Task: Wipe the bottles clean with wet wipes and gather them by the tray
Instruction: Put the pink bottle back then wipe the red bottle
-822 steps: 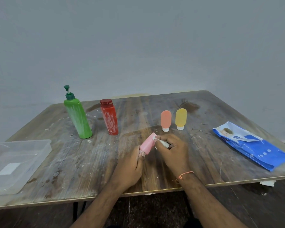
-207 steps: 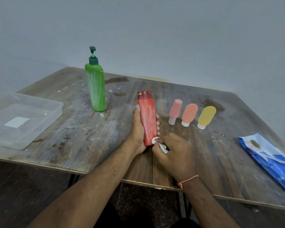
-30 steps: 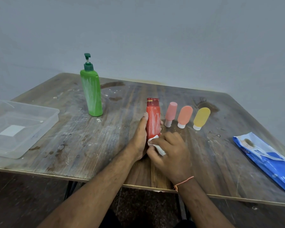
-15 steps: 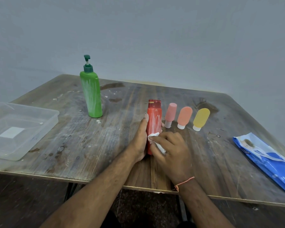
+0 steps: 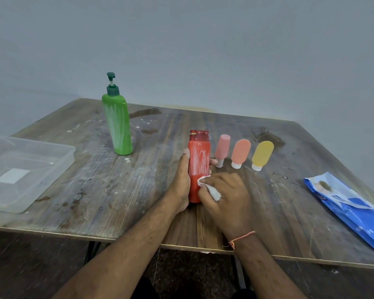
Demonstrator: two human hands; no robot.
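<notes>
A red bottle (image 5: pixel 198 156) with white smears stands upright at the table's middle. My left hand (image 5: pixel 180 184) grips it from the left, fingertips showing on its right side. My right hand (image 5: pixel 226 197) pinches a crumpled white wet wipe (image 5: pixel 209 186) against the bottle's lower front. Right of it stand three small tubes on their caps: pink (image 5: pixel 222 148), orange (image 5: pixel 240 152) and yellow (image 5: pixel 262 154). A green pump bottle (image 5: pixel 117 124), also smeared white, stands further left. The clear plastic tray (image 5: pixel 58 167) sits at the left edge.
A blue pack of wet wipes (image 5: pixel 350 208) lies at the right edge of the worn wooden table (image 5: pixel 108 190). White specks and dark stains dot the tabletop. A plain grey wall stands behind the table.
My right hand with the wipe has slid up the red bottle's lower front over the last second. The left hand keeps its grip. The other bottles stand as before.
</notes>
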